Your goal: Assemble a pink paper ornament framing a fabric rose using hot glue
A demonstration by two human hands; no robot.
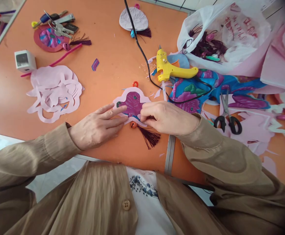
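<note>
A flat fabric pendant (134, 102) lies on the table, with a pink scalloped border around purple flowered cloth. At its top is a red loop (135, 84); an orange bell (133, 125) and a dark tassel (149, 136) hang from the bottom. Fingers stretched out, my left hand (97, 125) rests across the pendant's left side. My right hand (167, 118) is closed, its fingertips at the pendant's right edge, and it covers that side. Just beyond the right hand stands a yellow hot glue gun (173, 69), its clear glue stick pointing toward me.
Pink scraps (55, 93) and a white box (25, 61) lie left. Keys (63, 27) sit on a round pendant (51, 40) at the back. A white pendant (133, 19), plastic bag (240, 32), flowered cloth (188, 94) and scissors (227, 117) surround the work. A black cord (142, 47) crosses the table.
</note>
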